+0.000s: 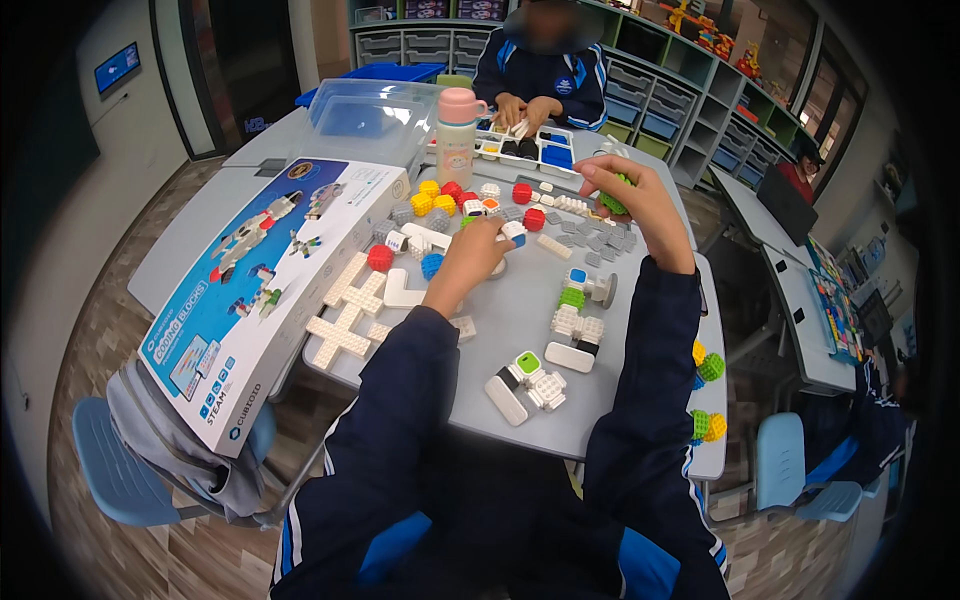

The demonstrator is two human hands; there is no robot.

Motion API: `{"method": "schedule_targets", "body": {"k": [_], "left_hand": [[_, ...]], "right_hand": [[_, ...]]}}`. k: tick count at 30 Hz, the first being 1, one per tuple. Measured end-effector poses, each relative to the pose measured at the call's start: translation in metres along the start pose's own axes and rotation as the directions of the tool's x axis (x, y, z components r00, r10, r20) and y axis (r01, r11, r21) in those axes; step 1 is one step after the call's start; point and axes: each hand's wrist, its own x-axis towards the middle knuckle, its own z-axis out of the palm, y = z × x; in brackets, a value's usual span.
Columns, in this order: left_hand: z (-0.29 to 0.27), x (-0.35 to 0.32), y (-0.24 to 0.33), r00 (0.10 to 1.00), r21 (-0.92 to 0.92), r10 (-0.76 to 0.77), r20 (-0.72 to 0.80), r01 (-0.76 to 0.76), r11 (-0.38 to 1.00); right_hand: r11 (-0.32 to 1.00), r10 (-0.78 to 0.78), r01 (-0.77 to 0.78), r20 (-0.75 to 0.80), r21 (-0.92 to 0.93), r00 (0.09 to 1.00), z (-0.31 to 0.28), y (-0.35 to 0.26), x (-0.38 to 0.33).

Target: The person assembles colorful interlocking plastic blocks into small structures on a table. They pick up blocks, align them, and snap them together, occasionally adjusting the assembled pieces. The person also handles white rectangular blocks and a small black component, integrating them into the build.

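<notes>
Head view: the left hand point(470, 255) reaches toward twelve o'clock over the grey table point(520, 310), fingertips pinched on a small white block point(513, 231) among the loose pieces; its long axis cannot be told. The right hand point(640, 205), raised at one o'clock, clasps a green block point(615, 200), mostly hidden by the fingers. A box point(260, 290) lies at nine o'clock.
</notes>
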Motion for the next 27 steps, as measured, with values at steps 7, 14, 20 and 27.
{"method": "schedule_targets", "body": {"k": [7, 14, 20, 27], "left_hand": [[0.026, -0.015, -0.026, 0.988, 0.349, 0.155, -0.019, -0.139, 0.927], [0.029, -0.018, -0.011, 0.926, 0.335, 0.313, -0.21, -0.232, 0.913], [0.042, -0.02, 0.011, 0.841, 0.287, 0.455, -0.291, -0.377, 0.881], [0.065, -0.033, 0.032, 0.807, 0.265, 0.552, -0.208, -0.497, 0.826]], "right_hand": [[0.985, -0.105, 0.118, 0.1, -0.128, 0.989, 0.0, -0.006, -0.008], [0.964, -0.028, 0.016, -0.041, -0.265, 0.999, -0.014, 0.046, 0.029], [0.816, 0.037, -0.185, -0.269, -0.548, 0.962, 0.008, 0.139, 0.121], [0.478, -0.067, -0.215, -0.28, -0.851, 0.958, 0.04, 0.226, 0.205]]}}
